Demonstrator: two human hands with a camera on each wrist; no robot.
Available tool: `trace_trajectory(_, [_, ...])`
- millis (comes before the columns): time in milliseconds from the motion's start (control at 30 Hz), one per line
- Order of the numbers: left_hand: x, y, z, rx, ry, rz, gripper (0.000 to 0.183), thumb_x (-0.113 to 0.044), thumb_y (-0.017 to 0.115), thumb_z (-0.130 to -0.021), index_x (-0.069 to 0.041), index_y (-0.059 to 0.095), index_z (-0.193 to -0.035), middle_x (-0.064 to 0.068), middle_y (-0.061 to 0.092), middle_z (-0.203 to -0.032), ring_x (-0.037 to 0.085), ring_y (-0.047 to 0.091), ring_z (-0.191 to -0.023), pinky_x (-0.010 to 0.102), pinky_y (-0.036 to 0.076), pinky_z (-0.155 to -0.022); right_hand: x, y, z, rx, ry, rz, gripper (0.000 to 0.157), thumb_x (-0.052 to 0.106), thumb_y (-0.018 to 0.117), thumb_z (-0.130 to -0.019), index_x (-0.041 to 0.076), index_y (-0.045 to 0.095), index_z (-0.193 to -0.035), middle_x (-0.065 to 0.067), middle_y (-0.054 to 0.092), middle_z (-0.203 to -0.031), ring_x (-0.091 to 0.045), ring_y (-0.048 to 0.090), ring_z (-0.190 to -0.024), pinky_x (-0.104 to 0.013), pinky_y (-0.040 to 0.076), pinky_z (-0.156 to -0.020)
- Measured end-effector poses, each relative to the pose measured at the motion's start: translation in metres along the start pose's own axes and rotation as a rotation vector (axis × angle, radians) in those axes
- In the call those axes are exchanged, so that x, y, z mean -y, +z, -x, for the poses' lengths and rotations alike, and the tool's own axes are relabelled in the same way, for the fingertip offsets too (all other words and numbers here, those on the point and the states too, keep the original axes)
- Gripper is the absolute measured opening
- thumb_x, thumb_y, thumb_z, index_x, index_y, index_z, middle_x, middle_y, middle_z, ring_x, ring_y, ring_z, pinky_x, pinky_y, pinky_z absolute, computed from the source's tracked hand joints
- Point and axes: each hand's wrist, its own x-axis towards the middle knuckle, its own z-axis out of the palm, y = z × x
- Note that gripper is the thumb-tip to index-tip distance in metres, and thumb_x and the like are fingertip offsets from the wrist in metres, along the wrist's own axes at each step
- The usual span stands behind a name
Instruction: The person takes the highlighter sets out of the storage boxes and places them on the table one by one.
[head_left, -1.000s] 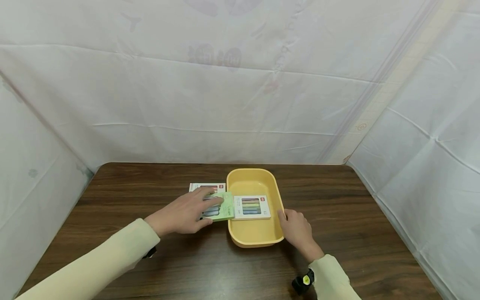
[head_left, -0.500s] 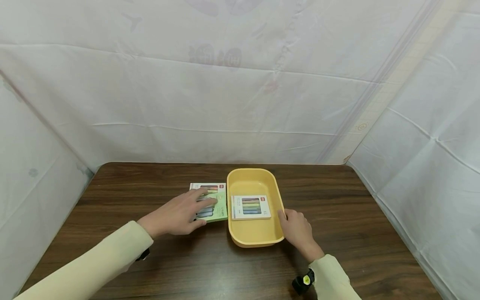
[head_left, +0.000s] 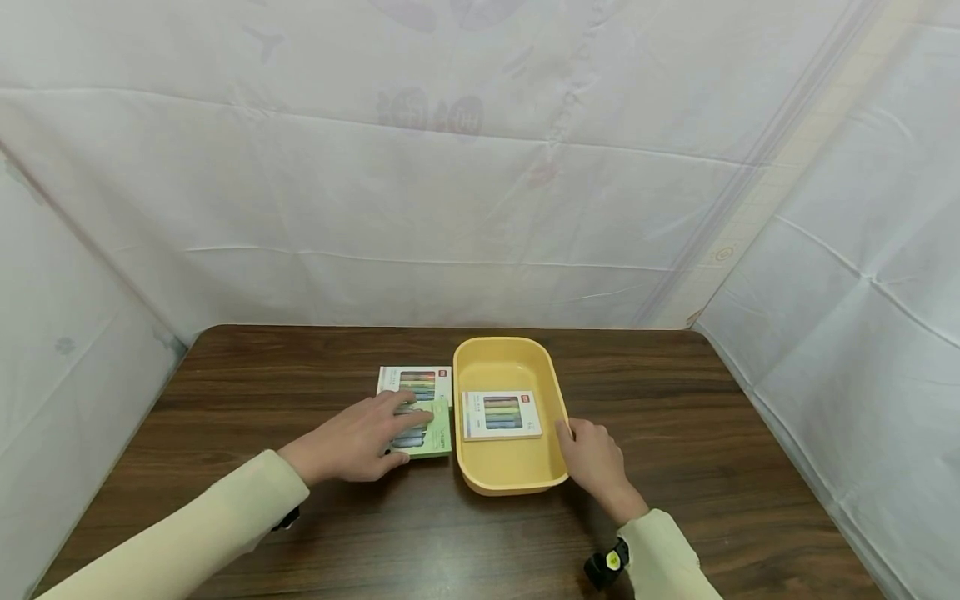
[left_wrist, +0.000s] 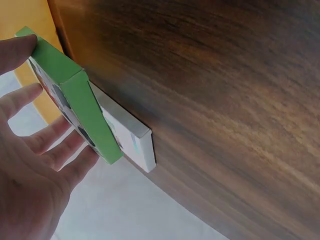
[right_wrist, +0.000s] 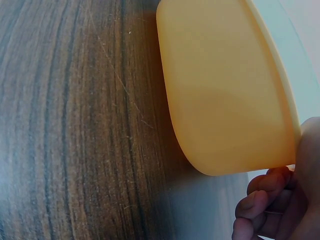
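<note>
My left hand [head_left: 356,439] grips a flat green box [head_left: 438,433], thumb on its near edge and fingers spread over its windowed face. Under its far part lies a white box [head_left: 435,382] with coloured sticks in a window, just left of a yellow plastic basin [head_left: 510,468]. Another white box [head_left: 502,415] of the same look lies inside the basin. In the left wrist view the green box [left_wrist: 90,110] overlaps the white box [left_wrist: 135,135]. My right hand [head_left: 596,462] holds the basin's right wall near the front corner, thumb over the rim.
All of this rests on a dark wood-grain table [head_left: 480,550]. A pale printed sheet [head_left: 465,208] hangs behind the table's back edge, and similar sheets stand at both sides. Dark straps with small devices [head_left: 607,567] sit at the wrists.
My left hand has drawn the green box left, off the basin's rim, then toward the near side, uncovering more of the white box beneath. The right hand and basin stay put.
</note>
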Motion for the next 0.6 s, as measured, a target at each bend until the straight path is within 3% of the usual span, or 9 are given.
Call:
trace_trajectory(200, [0.0,0.004,-0.001,0.002,0.016,-0.018,0.053,-0.033,0.067,-0.09,-0.021,0.051,-0.139,0.014,0.048,-0.139,0.029,0.05,-0.124,0.048,0.047,-0.098,-0.001,-0.001,-0.001,-0.001,-0.004,0.001,0.041,0.033,0.043,-0.101,0.013,0.055,-0.068,-0.001,0.052,-0.057,-0.015,0.047,-0.048,-0.028,0.034,-0.046])
trace_trajectory(600, [0.001,0.016,-0.003,0.038,0.011,0.008,0.052,-0.033,0.066,-0.09,-0.02,0.052,-0.138,0.014,0.049,-0.139,0.031,0.05,-0.125,0.05,0.045,-0.1,-0.001,-0.001,-0.001,0.011,0.0,-0.001,0.04,0.033,0.043,-0.102,0.012,0.056,-0.07,-0.002,0.052,-0.058,-0.015,0.047,-0.048,-0.027,0.034,-0.046])
